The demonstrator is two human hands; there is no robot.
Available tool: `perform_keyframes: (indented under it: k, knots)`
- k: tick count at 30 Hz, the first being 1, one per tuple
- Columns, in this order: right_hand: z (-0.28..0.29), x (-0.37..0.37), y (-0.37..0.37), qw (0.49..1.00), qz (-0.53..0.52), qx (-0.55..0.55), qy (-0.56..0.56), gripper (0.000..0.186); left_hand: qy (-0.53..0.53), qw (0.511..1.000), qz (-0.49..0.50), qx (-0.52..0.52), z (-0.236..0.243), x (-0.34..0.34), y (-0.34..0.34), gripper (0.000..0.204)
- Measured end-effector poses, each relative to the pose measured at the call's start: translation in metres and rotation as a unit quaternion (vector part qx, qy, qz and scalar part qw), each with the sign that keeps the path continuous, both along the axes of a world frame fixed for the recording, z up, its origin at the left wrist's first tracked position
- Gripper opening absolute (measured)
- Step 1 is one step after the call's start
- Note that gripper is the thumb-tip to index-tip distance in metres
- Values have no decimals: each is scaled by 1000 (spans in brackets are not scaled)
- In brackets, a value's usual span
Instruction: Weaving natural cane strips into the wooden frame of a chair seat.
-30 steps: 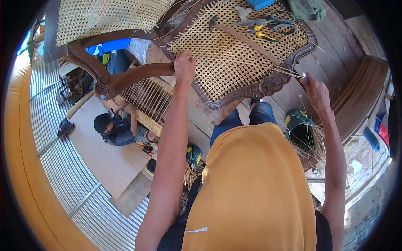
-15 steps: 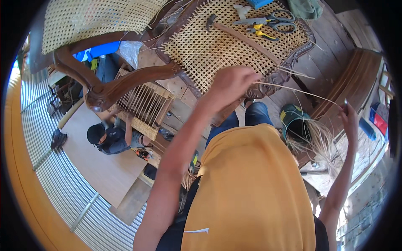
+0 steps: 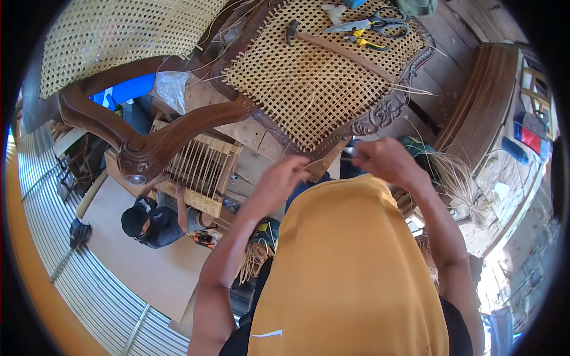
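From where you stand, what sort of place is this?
Probably a furniture workshop: there's a carved chair with a woven seat, a hammer and scissors lying on it, and a co-worker at a slatted wicker piece.

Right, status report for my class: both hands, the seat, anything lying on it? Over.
Left hand: grip unclear. Right hand: pinching a small shiny object. Cane seat: framed in carved wood. Hammer, scissors, pliers lying on it.

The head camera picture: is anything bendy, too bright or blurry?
In the head view, the corrugated sheet curves along the black rim; in the head view, glare whitens the lower right, and the left hand and right hand look slightly soft.
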State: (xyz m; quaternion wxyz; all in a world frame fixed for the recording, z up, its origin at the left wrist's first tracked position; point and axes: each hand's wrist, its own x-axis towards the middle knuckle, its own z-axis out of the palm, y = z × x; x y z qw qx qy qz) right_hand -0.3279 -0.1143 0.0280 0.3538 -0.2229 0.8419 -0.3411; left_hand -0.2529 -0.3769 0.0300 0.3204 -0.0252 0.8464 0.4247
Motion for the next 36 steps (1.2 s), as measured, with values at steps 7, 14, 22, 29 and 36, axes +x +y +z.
perform_keyframes:
  k: [7, 14, 22, 29, 36]
  knots:
    - [-17, 11, -30, 973, -141, 141, 115, 26, -102, 988, 87, 82, 20, -43, 5, 14]
    - [-49, -16, -56, 945, -272, 109, 143, 22, 28, 971, 155, 181, 10, -106, -16, 15]
    - [-94, -44, -100, 947, -275, 99, 132, 22, 128, 985, 26, -115, -63, -155, -11, 22]
    - [-70, -59, -111, 956, -199, 176, 126, 12, 156, 965, -41, -207, -78, -170, -15, 21]
    - [-85, -64, -121, 948, -260, 140, 119, 15, 198, 966, -63, -156, -79, -171, -9, 10]
